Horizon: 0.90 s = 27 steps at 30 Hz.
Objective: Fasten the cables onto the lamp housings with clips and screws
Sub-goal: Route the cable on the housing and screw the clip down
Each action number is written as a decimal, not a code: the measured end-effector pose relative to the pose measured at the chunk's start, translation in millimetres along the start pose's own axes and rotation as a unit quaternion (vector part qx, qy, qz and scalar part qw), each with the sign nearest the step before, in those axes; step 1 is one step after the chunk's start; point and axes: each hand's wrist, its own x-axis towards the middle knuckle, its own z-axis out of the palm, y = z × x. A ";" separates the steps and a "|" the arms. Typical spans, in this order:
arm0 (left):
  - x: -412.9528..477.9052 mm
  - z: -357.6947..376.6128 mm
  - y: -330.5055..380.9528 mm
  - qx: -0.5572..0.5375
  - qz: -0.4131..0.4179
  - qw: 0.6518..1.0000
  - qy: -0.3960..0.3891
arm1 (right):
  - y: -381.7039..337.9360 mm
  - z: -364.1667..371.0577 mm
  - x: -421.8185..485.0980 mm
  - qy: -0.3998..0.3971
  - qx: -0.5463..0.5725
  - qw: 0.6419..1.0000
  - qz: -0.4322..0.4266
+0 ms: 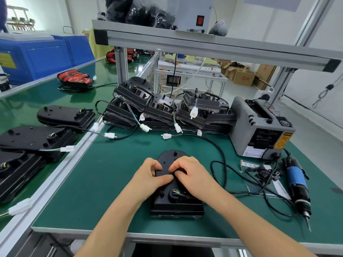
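A black lamp housing (172, 204) lies back-up on the green mat right in front of me. Both hands meet over its middle. My left hand (151, 176) and my right hand (193, 176) have their fingers curled and pinch at a small black part on the housing; the part itself is hidden between the fingertips. The housing's black cable (221, 158) loops off to the right and back to a white connector (166, 136). Small black clips (267, 174) lie in a loose pile at the right, beside a blue electric screwdriver (297, 184).
A stack of black lamp housings (167, 108) with white plugs fills the back of the mat. A grey tape dispenser (259, 127) stands at the right rear. More housings (37, 138) rest on the conveyor at the left. An aluminium shelf frame (204, 43) crosses overhead.
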 end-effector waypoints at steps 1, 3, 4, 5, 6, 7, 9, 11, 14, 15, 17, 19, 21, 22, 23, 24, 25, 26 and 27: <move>-0.7 1.8 0.4 0.007 0.001 1.000 0.012 | 0.1 0.6 -0.8 0.006 -0.002 1.000 -0.006; -2.3 6.9 0.4 0.024 0.000 0.999 0.046 | -0.3 2.0 -1.7 0.013 -0.005 1.000 -0.012; -2.7 9.0 0.4 0.032 -0.003 0.998 0.057 | -0.4 2.2 -1.9 0.014 -0.003 1.000 -0.011; -2.6 10.1 0.2 0.036 -0.005 0.997 0.061 | -0.5 1.8 -2.4 0.016 0.003 1.000 -0.007; -2.4 10.0 0.0 0.034 -0.008 0.998 0.056 | -0.1 0.8 -2.9 0.020 0.011 1.000 -0.002; -1.7 8.5 0.2 0.024 -0.010 0.999 0.046 | 0.6 -1.3 -3.7 0.027 0.018 0.999 0.003; 0.0 3.0 1.1 0.007 -0.014 1.000 0.025 | 4.2 -8.4 -7.3 0.047 0.023 0.999 0.014; 3.5 -4.0 3.6 0.028 -0.017 0.999 0.025 | 10.3 -20.6 -14.3 0.070 0.025 0.997 0.036; 14.8 -12.7 7.8 0.079 -0.010 0.996 0.038 | 20.4 -46.3 -29.3 0.059 0.012 0.995 0.074; 18.9 -13.7 9.3 0.097 -0.008 0.995 0.037 | 23.5 -55.2 -35.2 0.036 0.005 0.995 0.090; 25.9 -13.1 12.6 0.135 -0.006 0.990 0.030 | 30.3 -71.3 -48.0 -0.039 -0.018 0.990 0.131; 29.8 -10.4 14.0 0.173 -0.012 0.985 0.016 | 36.4 -82.5 -61.3 -0.127 -0.064 0.974 0.174; 29.5 -8.5 16.0 0.207 -0.042 0.977 -0.016 | 38.3 -83.9 -71.3 -0.170 -0.149 0.952 0.208; 28.7 -7.5 17.2 0.224 -0.055 0.972 -0.033 | 36.8 -80.2 -74.3 -0.160 -0.201 0.942 0.216; 27.1 -7.3 18.7 0.239 -0.064 0.968 -0.046 | 34.4 -74.9 -75.6 -0.131 -0.236 0.938 0.219; 26.1 -7.5 19.1 0.249 -0.070 0.965 -0.053 | 33.0 -68.1 -75.9 -0.094 -0.245 0.940 0.216; 23.8 -8.2 20.8 0.254 -0.077 0.963 -0.053 | 32.7 -60.6 -76.1 -0.064 -0.232 0.947 0.212; 21.3 -9.2 22.9 0.254 -0.090 0.962 -0.052 | 33.6 -53.8 -76.5 -0.048 -0.200 0.955 0.212; 18.7 -10.5 24.4 0.242 -0.107 0.963 -0.051 | 34.8 -48.2 -76.5 -0.041 -0.152 0.964 0.214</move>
